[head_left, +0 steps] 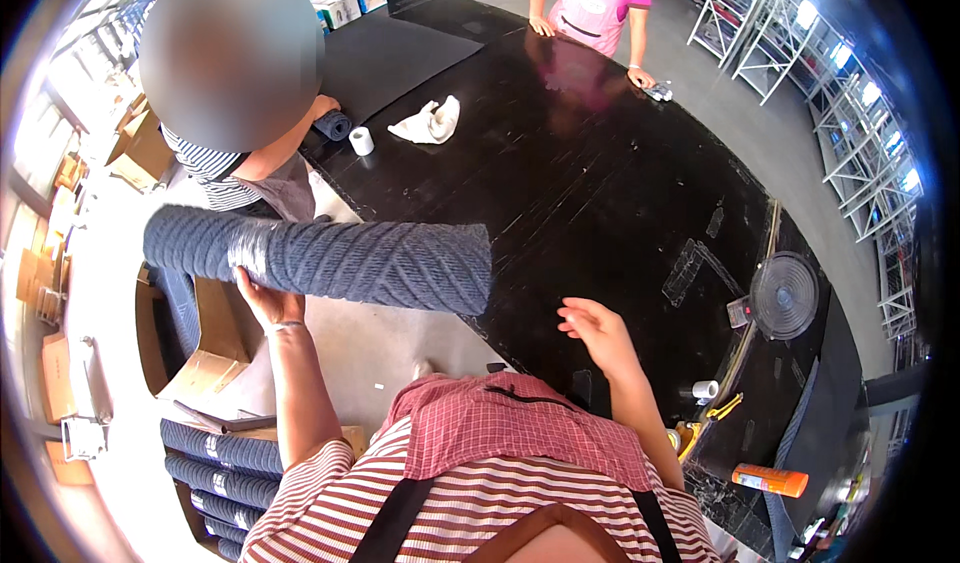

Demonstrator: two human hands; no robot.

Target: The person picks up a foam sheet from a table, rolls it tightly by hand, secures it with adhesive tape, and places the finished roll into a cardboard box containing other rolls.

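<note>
My left hand [266, 301] grips a rolled blue-grey rug [385, 265] from below, near the clear, shiny wrap around its left part. The roll lies level in the air, its right end over the edge of the black table [560, 223]. Ribbed diagonal lines run along its pile. My right hand [594, 331] hovers over the table to the right of the roll, apart from it, with nothing in its slightly bent fingers. The fingers of my left hand are partly hidden behind the roll.
Cardboard boxes [222, 338] and stacked rolls [222, 453] stand to my left. A white cloth [428, 123], a tape roll [361, 142], a fan-like round disc [783, 296] and an orange can [769, 480] rest on the table. Two people [600, 3] stand at its far side and left.
</note>
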